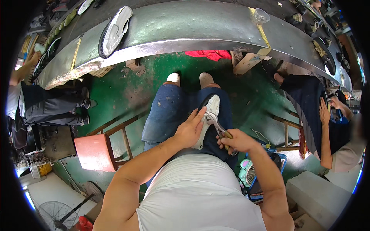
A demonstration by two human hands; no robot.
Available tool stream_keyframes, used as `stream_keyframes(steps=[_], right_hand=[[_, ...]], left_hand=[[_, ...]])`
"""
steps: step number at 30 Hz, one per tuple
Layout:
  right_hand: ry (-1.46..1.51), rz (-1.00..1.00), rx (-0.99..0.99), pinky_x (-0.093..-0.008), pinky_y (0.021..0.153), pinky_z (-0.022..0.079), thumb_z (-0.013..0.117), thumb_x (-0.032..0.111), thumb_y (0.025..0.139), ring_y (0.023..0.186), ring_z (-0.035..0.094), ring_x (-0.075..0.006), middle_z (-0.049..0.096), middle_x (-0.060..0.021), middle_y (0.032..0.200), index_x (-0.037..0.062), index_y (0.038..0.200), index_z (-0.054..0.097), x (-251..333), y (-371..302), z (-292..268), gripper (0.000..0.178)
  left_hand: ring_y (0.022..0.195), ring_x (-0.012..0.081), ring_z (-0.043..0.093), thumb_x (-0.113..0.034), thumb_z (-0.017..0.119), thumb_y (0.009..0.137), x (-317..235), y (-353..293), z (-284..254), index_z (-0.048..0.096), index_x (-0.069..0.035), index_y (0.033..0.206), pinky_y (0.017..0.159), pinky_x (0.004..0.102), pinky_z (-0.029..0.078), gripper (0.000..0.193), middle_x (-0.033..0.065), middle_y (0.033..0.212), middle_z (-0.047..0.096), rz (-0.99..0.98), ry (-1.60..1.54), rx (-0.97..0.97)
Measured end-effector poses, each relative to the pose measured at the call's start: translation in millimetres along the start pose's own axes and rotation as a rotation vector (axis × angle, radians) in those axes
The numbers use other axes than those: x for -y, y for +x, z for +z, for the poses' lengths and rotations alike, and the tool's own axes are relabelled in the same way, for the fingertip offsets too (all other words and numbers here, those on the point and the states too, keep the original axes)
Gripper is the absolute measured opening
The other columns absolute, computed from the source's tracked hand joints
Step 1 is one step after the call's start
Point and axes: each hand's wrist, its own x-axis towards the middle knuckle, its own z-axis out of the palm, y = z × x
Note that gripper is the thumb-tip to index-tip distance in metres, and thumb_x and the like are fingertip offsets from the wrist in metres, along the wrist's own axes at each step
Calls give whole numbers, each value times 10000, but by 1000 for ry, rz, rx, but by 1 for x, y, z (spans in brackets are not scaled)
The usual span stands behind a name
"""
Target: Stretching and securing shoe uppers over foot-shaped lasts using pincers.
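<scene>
A white shoe [213, 104] with a dark edge along its sole lies across my lap, its toe pointing away from me. My left hand [189, 129] holds it from the left, the fingers stretched along its side. In my right hand [238, 141] is a pair of pincers [218, 126], gripped by its yellowish handles. The curved metal head of the tool touches the upper near the shoe's middle; whether the jaws pinch any material is too small to tell. My left hand and forearm partly cover the heel end.
Ahead runs a metal-topped bench [185, 23] bearing another white shoe [115, 32] and a clear plastic cup [261, 16]. A red-brown stool [95, 152] stands left; a mint-green fan [246, 171] sits by my right elbow. Co-workers are at both sides, the right one [339, 127] seated.
</scene>
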Motion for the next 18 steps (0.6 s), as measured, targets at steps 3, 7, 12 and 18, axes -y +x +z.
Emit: stream_keyframes(steps=[3,7,12,18], right_hand=[[50,-39,-100,-259,529,532,585,221,996,725,652,-139,686,-70,881,-23,1067,610,22,-18,0,255],[-247,-223,-390,-307,583,522,483,327,1040,689,655,-164,670,-88,777,-21,976,599,33,-2,7,373],[-375,-185,-364,-320,649,502,419,352,1063,656,630,-171,636,-98,724,-11,936,606,43,23,-8,427],[-767,-701,-538,-478,773,519,491,339,1026,834,662,-412,680,-218,928,-7,1016,583,28,6,28,359]], left_hand=[[1199,477,557,-156,462,1016,-9,5,-6,294,-165,1561,1010,443,490,570,318,1466,420,-24,58,48],[1021,507,638,-209,467,1013,-33,9,-15,315,-205,1555,879,504,552,562,330,1470,406,-49,195,171],[1069,497,623,-227,476,1014,-27,5,-12,191,-164,1586,892,500,543,642,319,1539,310,-121,243,232],[1342,472,442,-271,544,994,-7,-4,12,-2,81,1545,1088,434,410,852,366,1550,238,-187,-116,-42]])
